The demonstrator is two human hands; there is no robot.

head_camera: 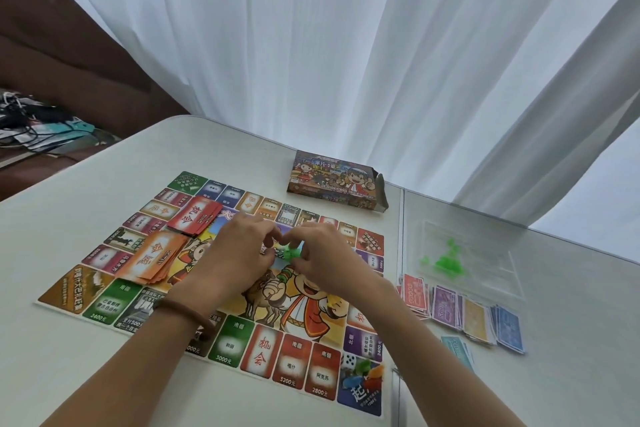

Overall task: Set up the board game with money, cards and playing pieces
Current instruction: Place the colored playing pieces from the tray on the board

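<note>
A white table [104, 374] carries the board [311, 367], which lies flat in front of the person, with a curtain [311, 45] hanging behind.

At 1 o'clock from the board's centre lies the box [334, 180], on its side with the flap at its right end open. Its inside cannot be seen.

At 3 o'clock, off the board, a clear bag [485, 253] lies flat with a clump of green bits [445, 262] in it.

Just nearer than the bag, the money [460, 308] is fanned in red, purple, yellow and blue piles, with a teal note [457, 347] beside them.

On the board, red cards [194, 217] sit at 10 o'clock and orange cards [157, 258] at 9 o'clock, both loosely stacked.

Over the board's centre the left hand [235, 253] and right hand [325, 256] meet. The curled fingertips of both pinch one small green piece [290, 251] between them. A brown bracelet [180, 308] circles the left wrist.

At 5 o'clock, on the corner square, stand a white die [349, 360] and a few coloured pawns [363, 374] close together.
</note>
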